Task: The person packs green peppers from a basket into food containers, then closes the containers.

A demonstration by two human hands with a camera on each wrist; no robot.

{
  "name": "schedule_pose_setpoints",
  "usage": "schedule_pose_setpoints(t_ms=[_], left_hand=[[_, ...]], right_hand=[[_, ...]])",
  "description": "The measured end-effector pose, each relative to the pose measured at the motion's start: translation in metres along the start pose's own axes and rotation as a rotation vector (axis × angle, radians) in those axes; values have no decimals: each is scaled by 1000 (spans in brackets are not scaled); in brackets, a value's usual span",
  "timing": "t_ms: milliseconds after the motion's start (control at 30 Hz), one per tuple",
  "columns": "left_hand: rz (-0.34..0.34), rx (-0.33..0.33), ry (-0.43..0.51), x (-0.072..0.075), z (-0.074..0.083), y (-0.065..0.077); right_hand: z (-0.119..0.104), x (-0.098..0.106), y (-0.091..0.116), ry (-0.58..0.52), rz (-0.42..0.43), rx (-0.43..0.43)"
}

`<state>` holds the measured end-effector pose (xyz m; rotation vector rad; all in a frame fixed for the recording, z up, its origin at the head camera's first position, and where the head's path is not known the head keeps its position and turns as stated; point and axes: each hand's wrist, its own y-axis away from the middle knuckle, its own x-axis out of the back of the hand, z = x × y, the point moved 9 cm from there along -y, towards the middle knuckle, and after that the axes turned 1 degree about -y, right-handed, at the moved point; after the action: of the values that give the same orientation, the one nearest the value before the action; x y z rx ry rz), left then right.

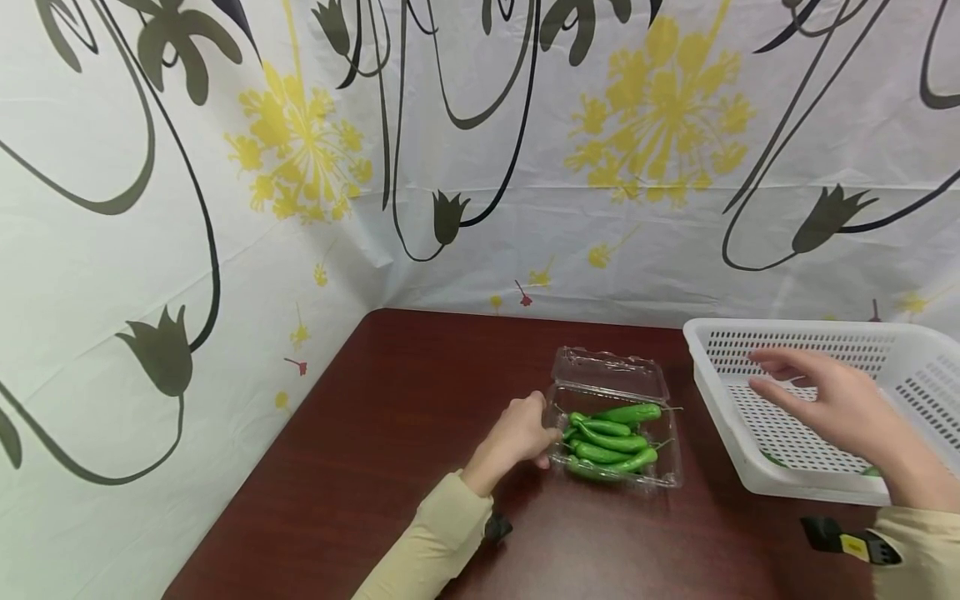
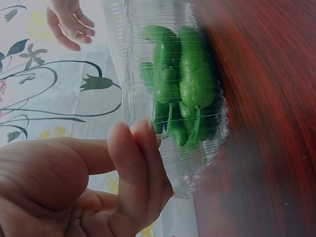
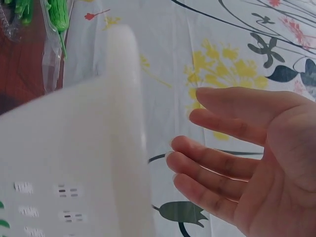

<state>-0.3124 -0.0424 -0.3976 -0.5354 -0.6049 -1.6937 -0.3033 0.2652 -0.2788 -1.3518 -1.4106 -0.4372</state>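
A clear plastic clamshell box (image 1: pixel 611 377) stands on the table with its lid folded back, and several green peppers (image 1: pixel 613 443) lie inside it. At the box's left side is my left hand (image 1: pixel 513 435), its thumb and curled fingers pinching the wall; the left wrist view shows the fingertips (image 2: pixel 143 131) against the plastic. My right hand (image 1: pixel 836 404) hovers over a white perforated basket (image 1: pixel 810 483), holding nothing, its fingers apart and slightly bent. Part of a green pepper (image 1: pixel 772 458) shows inside the basket's near side; the rest is hidden by its wall.
The dark red-brown table (image 1: pixel 450 367) meets a white patterned sheet (image 1: pixel 495 250) at the back and left. The basket stands to the right of the clamshell box, with a narrow strip of tabletop between them.
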Motion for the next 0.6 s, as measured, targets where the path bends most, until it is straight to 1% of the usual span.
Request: schedule_pose_setpoints(t_ms=[233,400,600], left_hand=[[-3,3,3,0,0,1],[1,-2,6,1,1,1],[3,0,-12,1,1,2]], right_hand=[[10,-1,3,51,-52,7],[18,-5,5,51,-107,-6],[26,-9,8,50,-162,-17]])
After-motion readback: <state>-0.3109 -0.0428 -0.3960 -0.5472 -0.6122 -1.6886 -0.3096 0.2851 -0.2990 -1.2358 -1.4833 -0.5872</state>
